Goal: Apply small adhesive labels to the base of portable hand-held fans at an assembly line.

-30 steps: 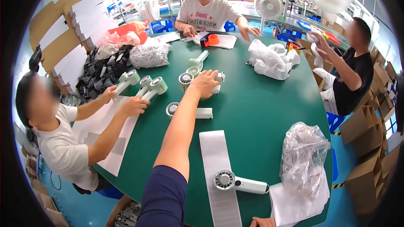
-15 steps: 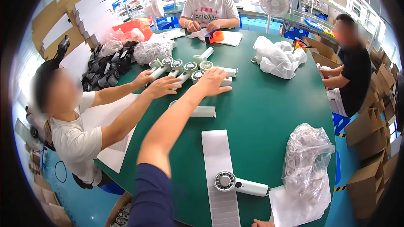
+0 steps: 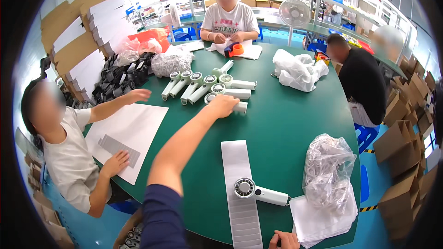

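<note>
My left hand [image 3: 223,106] reaches across the green table and closes over the body of a pale handheld fan [image 3: 240,107], the nearest of a cluster. Its round head shows partly, left of my fingers. Several more handheld fans [image 3: 197,83] lie side by side just beyond. At the lower edge is my right hand [image 3: 284,240], fingers curled; whatever it may hold is hidden. In front of me a white handheld fan [image 3: 272,196] rests with its round grille on a long strip of grey-white labels [image 3: 241,221].
A clear bag of white rings [image 3: 328,168] sits on white sheets [image 3: 323,223] at right. White plastic bags [image 3: 300,70], an orange tape roll [image 3: 237,49] and black parts [image 3: 122,76] lie farther off. Co-workers sit left, opposite and right. A carton of fans [image 3: 131,237] stands below left.
My left hand has come nearer and taken hold of the separate fan, which now lies against the cluster. The left co-worker's hands have left the fans; one rests on a label sheet.
</note>
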`<move>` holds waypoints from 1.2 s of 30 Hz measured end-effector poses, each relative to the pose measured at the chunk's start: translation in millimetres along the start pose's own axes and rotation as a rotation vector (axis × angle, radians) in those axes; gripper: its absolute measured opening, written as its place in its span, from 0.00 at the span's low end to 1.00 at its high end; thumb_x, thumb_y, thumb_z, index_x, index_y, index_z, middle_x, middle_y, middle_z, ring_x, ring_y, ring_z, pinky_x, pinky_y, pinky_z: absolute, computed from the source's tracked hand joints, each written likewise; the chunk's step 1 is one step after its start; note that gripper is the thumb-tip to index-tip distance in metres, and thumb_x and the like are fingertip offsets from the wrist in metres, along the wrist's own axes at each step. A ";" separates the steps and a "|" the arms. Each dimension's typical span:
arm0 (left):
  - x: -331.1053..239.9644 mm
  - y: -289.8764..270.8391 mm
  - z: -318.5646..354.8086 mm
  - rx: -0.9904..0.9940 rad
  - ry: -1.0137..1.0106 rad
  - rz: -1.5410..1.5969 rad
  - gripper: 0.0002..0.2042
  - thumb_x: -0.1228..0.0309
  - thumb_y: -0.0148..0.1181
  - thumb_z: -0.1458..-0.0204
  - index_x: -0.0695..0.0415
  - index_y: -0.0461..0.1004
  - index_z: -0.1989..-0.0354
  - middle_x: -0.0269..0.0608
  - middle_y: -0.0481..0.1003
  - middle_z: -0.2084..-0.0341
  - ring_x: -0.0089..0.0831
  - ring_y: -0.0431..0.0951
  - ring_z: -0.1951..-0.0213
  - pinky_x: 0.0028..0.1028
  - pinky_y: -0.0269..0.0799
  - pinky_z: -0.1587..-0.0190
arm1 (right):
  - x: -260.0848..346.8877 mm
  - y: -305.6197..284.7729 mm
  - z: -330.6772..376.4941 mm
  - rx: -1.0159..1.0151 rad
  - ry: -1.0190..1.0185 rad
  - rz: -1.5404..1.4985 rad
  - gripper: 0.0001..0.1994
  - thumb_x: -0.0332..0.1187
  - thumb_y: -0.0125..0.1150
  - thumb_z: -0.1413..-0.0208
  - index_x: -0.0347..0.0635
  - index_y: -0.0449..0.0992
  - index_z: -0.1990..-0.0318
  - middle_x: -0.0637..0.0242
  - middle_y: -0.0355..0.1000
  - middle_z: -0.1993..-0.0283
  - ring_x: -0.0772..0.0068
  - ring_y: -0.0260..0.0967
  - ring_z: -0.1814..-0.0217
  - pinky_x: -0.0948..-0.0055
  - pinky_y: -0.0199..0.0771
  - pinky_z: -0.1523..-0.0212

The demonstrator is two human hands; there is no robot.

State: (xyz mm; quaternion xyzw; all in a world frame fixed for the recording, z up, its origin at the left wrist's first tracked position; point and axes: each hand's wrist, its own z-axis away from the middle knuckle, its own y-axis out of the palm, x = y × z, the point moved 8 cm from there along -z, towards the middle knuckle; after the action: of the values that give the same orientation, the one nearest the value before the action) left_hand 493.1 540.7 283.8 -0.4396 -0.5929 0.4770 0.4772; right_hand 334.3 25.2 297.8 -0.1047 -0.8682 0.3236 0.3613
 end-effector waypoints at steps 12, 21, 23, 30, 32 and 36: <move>-61.8 -85.8 260.5 -0.878 -0.238 0.494 0.17 0.72 0.66 0.44 0.57 0.77 0.46 0.43 0.79 0.49 0.43 0.77 0.42 0.39 0.71 0.37 | -24.6 16.5 24.7 0.048 -0.032 -0.054 0.04 0.22 0.59 0.41 0.32 0.80 0.63 0.56 0.77 0.68 0.57 0.73 0.70 0.62 0.71 0.69; -286.8 103.8 879.2 -1.049 -2.084 0.548 0.20 0.67 0.62 0.36 0.61 0.71 0.39 0.46 0.78 0.49 0.35 0.79 0.47 0.33 0.72 0.41 | -33.9 21.0 24.6 0.197 -0.095 -0.069 0.09 0.25 0.55 0.31 0.30 0.81 0.58 0.60 0.77 0.64 0.69 0.72 0.68 0.71 0.73 0.66; -349.0 166.1 925.4 -0.699 -2.290 0.703 0.16 0.68 0.64 0.39 0.62 0.75 0.45 0.46 0.81 0.54 0.34 0.81 0.52 0.33 0.75 0.46 | -33.5 22.9 22.1 0.212 -0.111 -0.038 0.09 0.25 0.55 0.31 0.30 0.81 0.57 0.60 0.77 0.63 0.69 0.72 0.68 0.71 0.73 0.66; -401.5 273.1 880.8 -0.110 -1.894 0.524 0.16 0.78 0.59 0.52 0.56 0.78 0.52 0.50 0.79 0.56 0.53 0.79 0.52 0.44 0.76 0.49 | -43.6 22.3 19.1 0.161 -0.169 0.094 0.11 0.30 0.56 0.30 0.32 0.83 0.54 0.62 0.80 0.63 0.71 0.74 0.66 0.71 0.76 0.62; -395.6 271.0 875.4 -0.046 -1.697 0.456 0.16 0.78 0.60 0.53 0.57 0.78 0.54 0.51 0.77 0.55 0.55 0.76 0.51 0.47 0.74 0.48 | -47.9 20.2 17.7 0.123 -0.150 0.142 0.11 0.31 0.56 0.29 0.33 0.83 0.55 0.63 0.80 0.63 0.72 0.74 0.65 0.72 0.76 0.62; -384.6 272.0 903.6 0.055 -1.737 0.409 0.16 0.76 0.63 0.52 0.60 0.75 0.53 0.54 0.74 0.53 0.57 0.74 0.52 0.50 0.73 0.49 | -51.9 17.6 15.4 0.099 -0.134 0.257 0.11 0.32 0.57 0.29 0.34 0.83 0.55 0.64 0.79 0.64 0.72 0.73 0.65 0.72 0.75 0.61</move>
State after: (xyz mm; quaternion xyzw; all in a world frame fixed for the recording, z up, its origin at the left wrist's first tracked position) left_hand -318.3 76.2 -121.4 -0.0087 -0.6436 0.7317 -0.2244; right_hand 359.9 9.7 249.3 -0.1753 -0.8528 0.4158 0.2630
